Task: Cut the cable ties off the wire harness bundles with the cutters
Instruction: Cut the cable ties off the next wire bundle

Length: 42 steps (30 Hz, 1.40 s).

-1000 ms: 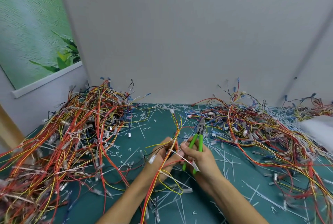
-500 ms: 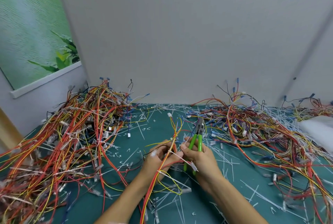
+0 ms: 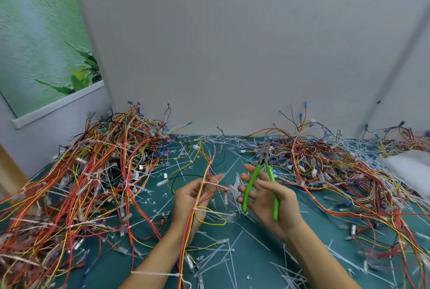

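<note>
Green-handled cutters (image 3: 252,184) lie across the right hand (image 3: 270,202), thumb over one handle and fingers loosely spread, just right of the wire harness bundle (image 3: 188,233). The left hand (image 3: 186,198) pinches that bundle at a white cable tie (image 3: 218,185), above the teal counter (image 3: 256,242).
</note>
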Each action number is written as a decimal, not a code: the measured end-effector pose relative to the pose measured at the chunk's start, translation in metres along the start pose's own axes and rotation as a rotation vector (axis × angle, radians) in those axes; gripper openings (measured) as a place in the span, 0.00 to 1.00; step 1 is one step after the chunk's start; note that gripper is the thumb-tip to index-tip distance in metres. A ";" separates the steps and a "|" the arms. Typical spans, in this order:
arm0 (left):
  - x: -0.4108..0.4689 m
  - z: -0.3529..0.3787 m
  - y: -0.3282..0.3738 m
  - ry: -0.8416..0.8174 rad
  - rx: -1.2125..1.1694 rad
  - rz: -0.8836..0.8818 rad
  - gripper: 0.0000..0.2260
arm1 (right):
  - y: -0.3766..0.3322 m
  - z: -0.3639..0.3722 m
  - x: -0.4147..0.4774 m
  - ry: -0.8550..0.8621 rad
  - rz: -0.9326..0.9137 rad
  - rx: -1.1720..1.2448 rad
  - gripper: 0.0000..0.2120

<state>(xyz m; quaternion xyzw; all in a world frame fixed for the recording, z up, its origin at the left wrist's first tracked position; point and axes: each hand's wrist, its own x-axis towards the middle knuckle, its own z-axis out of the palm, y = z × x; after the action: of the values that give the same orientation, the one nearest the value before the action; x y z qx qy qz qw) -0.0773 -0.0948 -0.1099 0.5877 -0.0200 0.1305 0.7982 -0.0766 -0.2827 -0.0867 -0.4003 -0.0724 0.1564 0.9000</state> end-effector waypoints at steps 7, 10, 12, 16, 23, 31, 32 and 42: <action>0.005 0.001 0.003 0.046 -0.082 0.023 0.05 | -0.002 -0.004 -0.006 -0.037 -0.128 -1.060 0.22; 0.008 -0.001 0.002 0.057 -0.117 0.019 0.06 | 0.005 0.000 -0.008 -0.051 -0.208 -1.377 0.22; 0.009 -0.004 0.002 0.045 -0.085 0.064 0.04 | 0.007 0.003 -0.008 -0.050 -0.245 -1.471 0.26; 0.010 -0.009 0.000 0.022 0.000 0.102 0.07 | 0.006 0.001 -0.009 -0.055 -0.278 -1.569 0.30; 0.008 -0.012 -0.002 -0.033 0.101 0.159 0.07 | 0.007 0.003 -0.011 -0.049 -0.294 -1.638 0.31; 0.008 -0.013 -0.004 -0.004 0.169 0.217 0.07 | 0.009 0.010 -0.011 -0.033 -0.299 -1.533 0.13; 0.009 -0.013 -0.004 0.001 0.152 0.204 0.06 | 0.010 0.011 -0.012 -0.034 -0.276 -1.505 0.11; 0.011 -0.019 -0.009 0.010 0.342 0.218 0.19 | 0.017 0.022 -0.010 -0.031 0.081 -1.009 0.15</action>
<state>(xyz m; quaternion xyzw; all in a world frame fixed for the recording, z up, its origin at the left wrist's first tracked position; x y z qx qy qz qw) -0.0674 -0.0776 -0.1218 0.7085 -0.0573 0.2204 0.6679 -0.0958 -0.2600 -0.0850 -0.7855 -0.1368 0.1428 0.5864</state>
